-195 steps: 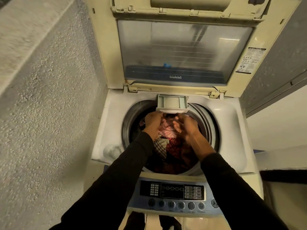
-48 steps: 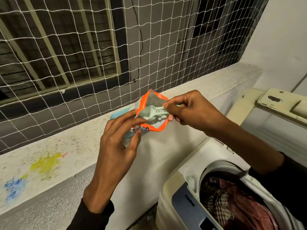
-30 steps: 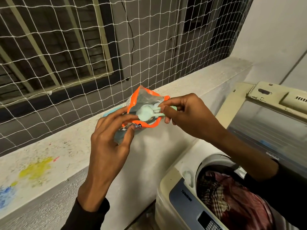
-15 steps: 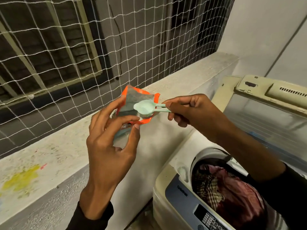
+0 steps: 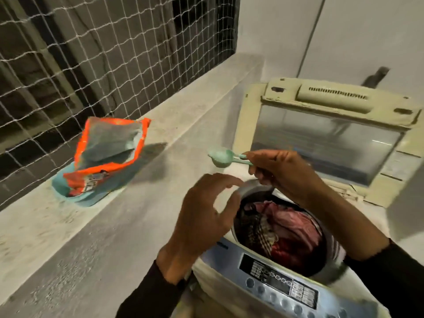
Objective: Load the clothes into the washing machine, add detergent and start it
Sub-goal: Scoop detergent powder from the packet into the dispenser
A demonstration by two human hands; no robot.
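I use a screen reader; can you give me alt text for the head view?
A right hand holds a green scoop above the clothes in an open washing machine; an open detergent pouch stands on the ledge.

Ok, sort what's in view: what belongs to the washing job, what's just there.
Job:
- washing machine, lid up
- clothes in the drum
- detergent pouch, open, on the ledge
- green scoop, pinched by the right hand
- left hand, holding nothing

Just there:
- ledge
- netting
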